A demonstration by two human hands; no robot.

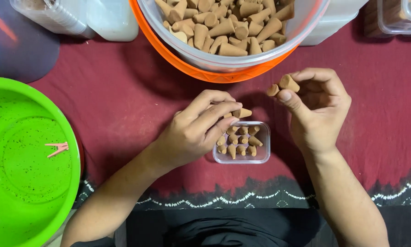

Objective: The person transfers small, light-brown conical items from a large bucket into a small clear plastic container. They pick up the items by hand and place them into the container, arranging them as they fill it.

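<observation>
Seen from above, a person sits at a dark red cloth (123, 105) with a black and white patterned hem, packing small tan incense cones.

At the centre lies a small clear plastic box (242, 158), roughly square, already holding about ten cones (238, 141) lying on their sides in loose rows.

The left hand (194, 130) comes in from seven o'clock and rests just over the box's left edge. Its fingers are curled together, pinching one cone (242, 112) that sticks out sideways above the box's top rim, tip pointing toward three o'clock.

The right hand (316, 107) hovers at two o'clock of the box, apart from it. Thumb and fingertips pinch two cones (283, 85), with the other fingers loosely folded (whether more cones sit in the palm cannot be told).

At twelve o'clock stands a large clear tub (201, 57) heaped with the same cones, nested in an orange basin (205, 74). At nine o'clock a bright green bowl (13, 151) holds only a small pink clip (58, 148).

To do this step well, I judge the pinched cone should go in on its side, parallel to its neighbours, tucked into a gap so the rows stay snug and no tip breaks.
</observation>
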